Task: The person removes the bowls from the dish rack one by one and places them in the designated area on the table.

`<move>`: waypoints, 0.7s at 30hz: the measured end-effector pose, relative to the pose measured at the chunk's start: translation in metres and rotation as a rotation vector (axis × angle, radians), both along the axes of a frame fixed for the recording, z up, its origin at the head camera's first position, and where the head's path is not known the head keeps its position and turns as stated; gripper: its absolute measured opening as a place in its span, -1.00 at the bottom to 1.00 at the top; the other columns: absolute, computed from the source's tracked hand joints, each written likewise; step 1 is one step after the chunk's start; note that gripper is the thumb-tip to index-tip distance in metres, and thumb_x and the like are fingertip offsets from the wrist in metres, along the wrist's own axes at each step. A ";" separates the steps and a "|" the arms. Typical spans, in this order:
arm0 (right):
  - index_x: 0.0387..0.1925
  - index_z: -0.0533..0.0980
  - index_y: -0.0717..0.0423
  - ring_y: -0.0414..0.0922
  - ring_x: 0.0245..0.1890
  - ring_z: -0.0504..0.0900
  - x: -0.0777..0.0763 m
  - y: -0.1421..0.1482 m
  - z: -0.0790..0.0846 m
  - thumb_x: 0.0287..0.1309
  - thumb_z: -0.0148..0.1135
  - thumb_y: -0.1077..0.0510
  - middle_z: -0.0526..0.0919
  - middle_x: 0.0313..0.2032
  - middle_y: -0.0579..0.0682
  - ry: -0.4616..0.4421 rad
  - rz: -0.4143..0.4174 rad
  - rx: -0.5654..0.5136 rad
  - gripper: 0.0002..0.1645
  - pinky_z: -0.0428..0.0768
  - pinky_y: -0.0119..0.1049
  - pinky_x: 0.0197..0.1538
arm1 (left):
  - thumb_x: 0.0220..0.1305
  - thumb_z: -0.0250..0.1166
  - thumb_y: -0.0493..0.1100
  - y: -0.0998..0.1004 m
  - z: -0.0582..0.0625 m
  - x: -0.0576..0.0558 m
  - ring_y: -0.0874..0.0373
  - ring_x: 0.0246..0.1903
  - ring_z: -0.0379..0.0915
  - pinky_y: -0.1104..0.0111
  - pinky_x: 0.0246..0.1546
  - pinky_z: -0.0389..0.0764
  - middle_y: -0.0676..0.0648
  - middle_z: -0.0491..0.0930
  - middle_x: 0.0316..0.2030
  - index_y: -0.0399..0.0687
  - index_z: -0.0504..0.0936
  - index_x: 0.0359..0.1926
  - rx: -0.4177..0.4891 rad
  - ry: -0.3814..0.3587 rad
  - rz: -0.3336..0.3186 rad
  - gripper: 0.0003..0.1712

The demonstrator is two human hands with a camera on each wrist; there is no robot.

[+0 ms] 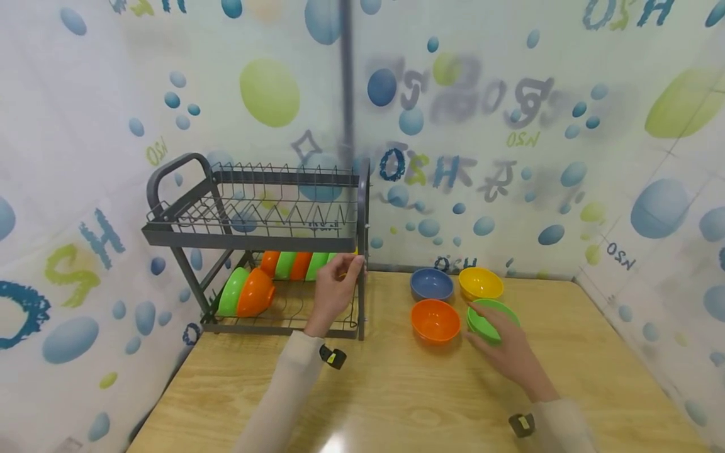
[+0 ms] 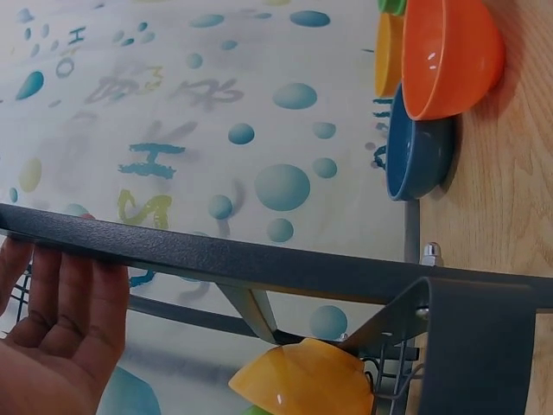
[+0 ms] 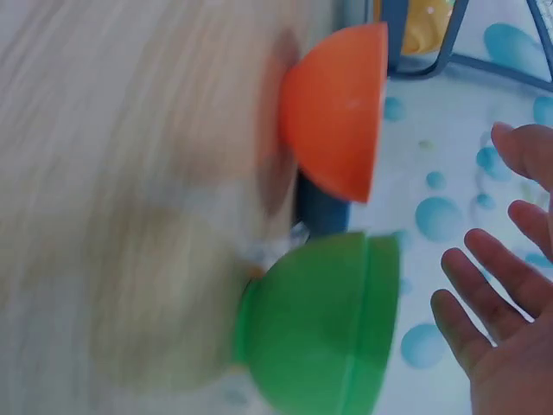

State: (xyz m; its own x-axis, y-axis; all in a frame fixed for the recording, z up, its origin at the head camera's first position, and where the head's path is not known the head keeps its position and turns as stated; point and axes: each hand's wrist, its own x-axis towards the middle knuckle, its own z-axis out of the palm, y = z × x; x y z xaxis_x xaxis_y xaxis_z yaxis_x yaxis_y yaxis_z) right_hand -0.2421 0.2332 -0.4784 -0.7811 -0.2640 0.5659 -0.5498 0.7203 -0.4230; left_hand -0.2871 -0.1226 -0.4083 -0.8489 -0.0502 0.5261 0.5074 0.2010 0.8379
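My left hand (image 1: 334, 286) holds the right front post of a dark two-tier dish rack (image 1: 249, 240); in the left wrist view its fingers (image 2: 73, 303) pass behind the bar. Over a stack of green bowls (image 1: 484, 322), my right hand (image 1: 506, 349) hovers with fingers spread. The right wrist view shows those fingers apart from the green bowls (image 3: 311, 324), whose two rims sit one inside the other. An orange bowl (image 1: 435, 322) stands just left of the stack. Behind them are a blue bowl (image 1: 432, 284) and a yellow bowl (image 1: 480, 283).
Inside the lower tier, a green bowl (image 1: 231, 294) and an orange bowl (image 1: 256, 294) lean on their sides at the left. A row of orange and green bowls (image 1: 300, 266) lines the back. Patterned curtains (image 1: 453, 157) border the wooden table (image 1: 408, 402).
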 end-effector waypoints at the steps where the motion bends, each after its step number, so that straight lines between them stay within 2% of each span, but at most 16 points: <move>1: 0.36 0.47 0.15 0.12 0.15 0.62 0.000 -0.004 0.002 0.10 0.54 0.20 0.63 0.25 0.16 -0.009 0.007 0.000 -0.22 0.54 0.18 0.20 | 0.50 0.24 0.03 0.000 0.000 0.000 0.11 -0.29 0.64 0.46 -0.23 0.66 -0.19 0.75 -0.27 -0.08 0.69 -0.10 -0.003 0.004 0.001 -0.71; 6: 0.45 0.37 0.11 0.10 0.18 0.63 -0.002 -0.023 0.017 0.17 0.51 0.11 0.55 0.35 0.12 -0.046 0.056 -0.018 -0.14 0.61 0.13 0.20 | 0.50 0.24 0.01 0.000 -0.001 0.000 0.08 -0.28 0.65 0.46 -0.23 0.66 -0.15 0.75 -0.28 -0.10 0.68 -0.10 0.002 0.005 -0.001 -0.72; 11: 0.47 0.34 0.07 0.07 0.20 0.62 -0.002 -0.047 0.031 0.21 0.48 0.08 0.51 0.38 0.10 -0.095 0.126 -0.096 -0.15 0.63 0.16 0.19 | 0.50 0.24 0.02 -0.001 -0.002 0.001 0.10 -0.27 0.64 0.46 -0.21 0.67 -0.22 0.74 -0.25 -0.09 0.68 -0.09 0.009 -0.012 -0.004 -0.72; 15: 0.49 0.33 0.03 0.03 0.23 0.62 -0.003 -0.065 0.041 0.25 0.45 0.07 0.49 0.41 0.08 -0.153 0.184 -0.166 -0.16 0.59 0.16 0.25 | 0.49 0.25 0.03 -0.001 -0.002 0.000 0.15 -0.28 0.64 0.45 -0.21 0.68 -0.19 0.75 -0.26 -0.07 0.68 -0.10 0.012 -0.011 0.000 -0.73; 21: 0.50 0.30 -0.06 0.03 0.30 0.56 -0.005 -0.085 0.055 0.28 0.42 0.07 0.46 0.42 0.03 -0.250 0.258 -0.259 -0.18 0.51 0.10 0.35 | 0.50 0.25 0.02 -0.001 0.001 -0.001 0.09 -0.29 0.64 0.48 -0.27 0.66 -0.21 0.75 -0.27 -0.11 0.69 -0.10 -0.008 0.001 -0.008 -0.72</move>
State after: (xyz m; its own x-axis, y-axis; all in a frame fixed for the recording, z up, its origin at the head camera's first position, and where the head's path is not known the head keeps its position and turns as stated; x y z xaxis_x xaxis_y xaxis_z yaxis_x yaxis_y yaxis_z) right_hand -0.2469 0.1484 -0.4236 -0.8293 -0.3425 0.4415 -0.5559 0.4256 -0.7141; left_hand -0.2877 -0.1234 -0.4073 -0.8490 -0.0395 0.5269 0.5093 0.2041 0.8360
